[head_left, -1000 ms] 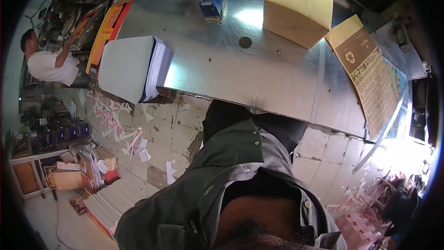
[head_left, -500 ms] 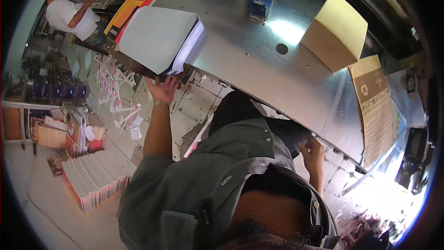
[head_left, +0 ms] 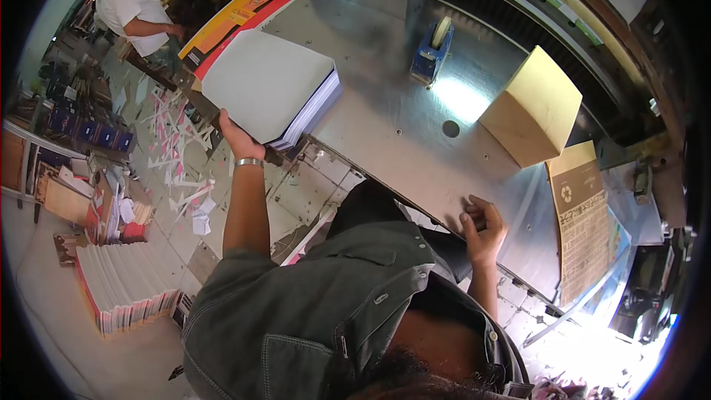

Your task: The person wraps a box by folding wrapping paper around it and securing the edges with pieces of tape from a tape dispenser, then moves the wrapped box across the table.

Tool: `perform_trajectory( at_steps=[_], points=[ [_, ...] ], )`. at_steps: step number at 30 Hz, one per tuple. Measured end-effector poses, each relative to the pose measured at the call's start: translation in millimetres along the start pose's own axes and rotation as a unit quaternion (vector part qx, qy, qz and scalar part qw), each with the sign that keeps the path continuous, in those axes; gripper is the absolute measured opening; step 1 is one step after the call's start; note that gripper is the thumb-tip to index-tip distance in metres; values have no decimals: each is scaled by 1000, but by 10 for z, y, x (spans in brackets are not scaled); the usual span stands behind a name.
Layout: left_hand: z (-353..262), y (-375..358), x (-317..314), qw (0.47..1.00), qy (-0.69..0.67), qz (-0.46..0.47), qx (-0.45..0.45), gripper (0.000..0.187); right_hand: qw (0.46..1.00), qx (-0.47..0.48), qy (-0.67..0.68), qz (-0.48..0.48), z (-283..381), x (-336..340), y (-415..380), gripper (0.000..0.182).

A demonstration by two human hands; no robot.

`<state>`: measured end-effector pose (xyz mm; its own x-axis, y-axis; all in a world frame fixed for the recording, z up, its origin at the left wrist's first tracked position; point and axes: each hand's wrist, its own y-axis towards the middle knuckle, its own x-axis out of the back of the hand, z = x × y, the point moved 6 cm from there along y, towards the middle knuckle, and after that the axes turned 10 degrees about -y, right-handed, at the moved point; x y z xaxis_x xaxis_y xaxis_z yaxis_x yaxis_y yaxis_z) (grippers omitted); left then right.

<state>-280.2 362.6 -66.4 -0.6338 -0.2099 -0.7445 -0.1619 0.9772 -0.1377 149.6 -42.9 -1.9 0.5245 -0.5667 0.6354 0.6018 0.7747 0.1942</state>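
Observation:
A thick stack of white paper (head_left: 270,85) with a bluish side lies at the far left end of the metal table (head_left: 363,118). My left hand (head_left: 243,139), with a bracelet at the wrist, is against the near edge of that stack. One finger stretches along the edge, while the others are partly hidden by the hand and stack. Over the table's front edge, my right hand (head_left: 483,231) is held with fingers loosely bent and thumb apart, nothing in it. Under the paper stack lies a yellow and red printed sheet (head_left: 241,18).
A blue tape dispenser (head_left: 431,53), a tan cardboard block (head_left: 535,111) and a printed brown cardboard sheet (head_left: 581,222) are on the table. Bound paper bundles (head_left: 129,281) and paper scraps (head_left: 174,144) lie on the floor. Another person (head_left: 137,11) stands far left.
My left hand has moved in against the paper stack's edge from a spread pose just below it. My right hand has risen from below the table edge to above it. The view has shifted.

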Motion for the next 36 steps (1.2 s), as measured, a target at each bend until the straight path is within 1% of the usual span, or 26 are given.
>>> perform_trajectory(
  at_steps=[2, 3, 6, 9, 12, 13, 15, 16, 20, 21, 24, 25, 28, 29, 31, 34, 36],
  points=[
    [-73, 60, 192, 995, 88, -19, 36, 56, 999, 41, -16, -13, 100, 5, -7, 33],
    [-86, 68, 257, 989, 132, -30, 54, 51, 999, 42, -24, -12, 141, 15, 2, 36],
    [-246, -172, -121, 981, 189, -22, -40, 42, 999, 38, -31, -4, 154, 10, 9, 37],
    [-268, -11, -70, 981, 192, -3, 5, 55, 996, 62, -58, 3, 168, -1, 12, 39],
    [-191, 19, -221, 984, 174, -12, 18, 58, 994, 83, -70, 7, 188, 6, 23, 39],
    [-159, 51, -262, 982, 187, -19, 20, 58, 995, 78, -67, 7, 174, -3, 32, 41],
    [-39, 198, -287, 984, 177, -2, 14, 57, 996, 64, -66, 6, 140, -21, 21, 46],
    [11, 223, -359, 985, 171, 7, 12, 57, 996, 60, -63, 6, 142, -21, 17, 45],
    [281, 307, -725, 990, 136, 3, 25, 65, 997, 53, -60, -1, 176, -7, 21, 42],
    [374, 374, -794, 991, 128, 17, 19, 77, 997, 53, -59, -3, 173, -10, 17, 41],
    [744, 684, -928, 996, 82, 3, 19, 89, 996, 56, -66, -7, 149, -27, 11, 36],
    [858, 770, -1006, 997, 78, 9, 23, 97, 997, 30, -64, -7, 140, -27, 11, 39],
    [1151, 953, -1298, 998, 57, -16, 2, 99, 998, 23, -56, -12, 104, -27, 4, 39],
    [1244, 989, -1411, 998, 58, -4, 3, 105, 998, 29, -58, -19, 84, -31, 3, 39],
    [1551, 1390, -1498, 998, -5, 5, 68, 109, 998, 20, -55, -23, 106, -23, 3, 38],
    [1725, 1504, -1792, 996, -30, -5, 87, 113, 998, 16, -54, -37, 95, -8, -15, 38],
    [1706, 1388, -1942, 996, -51, -30, 69, 112, 997, 29, -59, -44, 100, 0, -2, 38]
  ],
)
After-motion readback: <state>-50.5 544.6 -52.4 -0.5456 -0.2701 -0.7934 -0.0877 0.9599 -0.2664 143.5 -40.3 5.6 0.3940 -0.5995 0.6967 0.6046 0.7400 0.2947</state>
